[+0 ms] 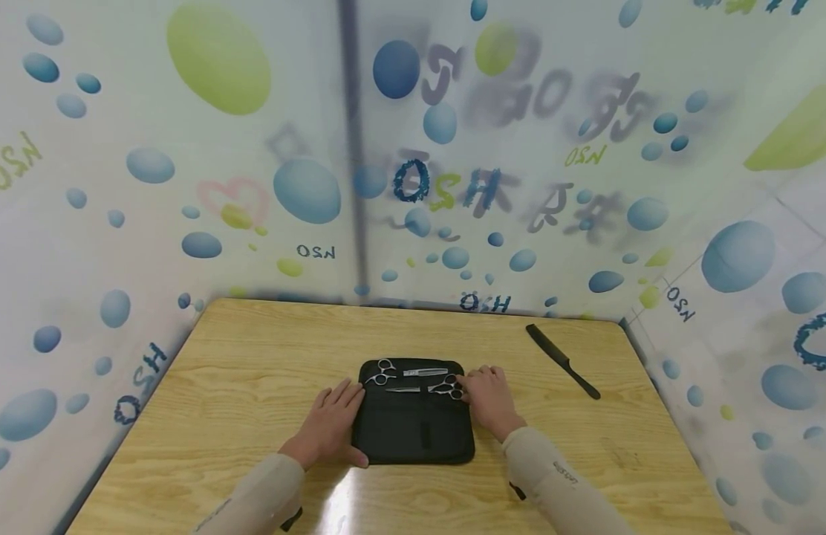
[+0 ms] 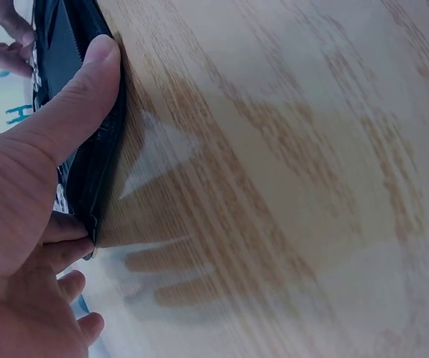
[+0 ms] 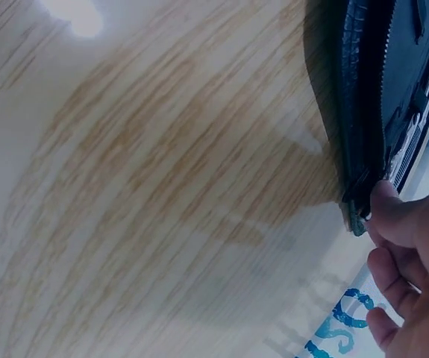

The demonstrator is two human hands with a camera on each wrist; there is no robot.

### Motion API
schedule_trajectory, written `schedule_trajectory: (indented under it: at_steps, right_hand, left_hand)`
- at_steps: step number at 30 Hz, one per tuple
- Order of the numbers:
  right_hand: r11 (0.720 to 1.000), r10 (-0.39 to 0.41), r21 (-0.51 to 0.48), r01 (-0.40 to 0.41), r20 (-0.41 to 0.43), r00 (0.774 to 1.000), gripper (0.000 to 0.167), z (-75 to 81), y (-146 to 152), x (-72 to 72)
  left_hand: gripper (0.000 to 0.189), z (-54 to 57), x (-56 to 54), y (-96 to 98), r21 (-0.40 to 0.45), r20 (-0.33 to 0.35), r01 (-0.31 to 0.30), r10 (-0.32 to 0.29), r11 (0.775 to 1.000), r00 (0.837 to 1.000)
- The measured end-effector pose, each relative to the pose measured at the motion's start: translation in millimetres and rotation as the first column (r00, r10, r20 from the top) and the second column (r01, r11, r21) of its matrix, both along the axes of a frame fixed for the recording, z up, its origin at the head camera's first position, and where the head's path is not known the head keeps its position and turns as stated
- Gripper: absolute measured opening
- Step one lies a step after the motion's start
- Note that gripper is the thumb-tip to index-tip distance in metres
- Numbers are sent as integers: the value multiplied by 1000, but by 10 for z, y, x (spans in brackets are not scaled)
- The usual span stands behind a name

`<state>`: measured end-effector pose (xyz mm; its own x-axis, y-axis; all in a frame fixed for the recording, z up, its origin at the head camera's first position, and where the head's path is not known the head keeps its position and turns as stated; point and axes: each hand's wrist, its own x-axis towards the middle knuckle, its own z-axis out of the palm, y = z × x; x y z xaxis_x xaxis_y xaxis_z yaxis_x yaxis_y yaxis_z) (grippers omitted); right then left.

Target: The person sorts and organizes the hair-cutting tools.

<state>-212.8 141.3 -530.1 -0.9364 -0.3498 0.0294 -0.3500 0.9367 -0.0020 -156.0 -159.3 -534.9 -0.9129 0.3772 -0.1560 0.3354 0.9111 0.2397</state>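
Observation:
A black zip-edged scissor case (image 1: 413,435) lies open on the table, showing its dark inside. Two pairs of silver haircutting scissors, one a plain pair (image 1: 406,390) and one thinning pair (image 1: 425,372), lie across its upper part. My left hand (image 1: 329,423) holds the case's left side, thumb (image 2: 98,63) at the near corner and fingers farther up the edge. At the upper right edge, beside the scissors' finger rings, my right hand (image 1: 489,397) pinches the case between thumb (image 3: 389,212) and finger. A small shiny bit shows there, too little to identify.
A black handled comb (image 1: 563,362) lies slantwise on the wooden table (image 1: 266,349), right of the case. Patterned white curtains (image 1: 306,275) with blue and green spots hang behind the table and along both sides.

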Motion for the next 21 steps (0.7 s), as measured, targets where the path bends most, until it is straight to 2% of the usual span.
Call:
schedule_trajectory:
  at_steps: [9, 16, 21]
  right_hand:
    - [999, 24, -21, -25, -46, 999, 35, -38, -57, 2]
    - [998, 58, -25, -59, -38, 998, 26, -61, -114, 15]
    - [997, 72, 1, -72, -58, 996, 26, -53, -162, 32]
  left_hand:
    - [119, 8, 8, 4, 15, -1, -3, 3, 1000, 1000]
    - [119, 10, 5, 6, 8, 1, -5, 5, 1000, 1000]
    - [120, 10, 2, 6, 0, 12, -7, 7, 1000, 1000]
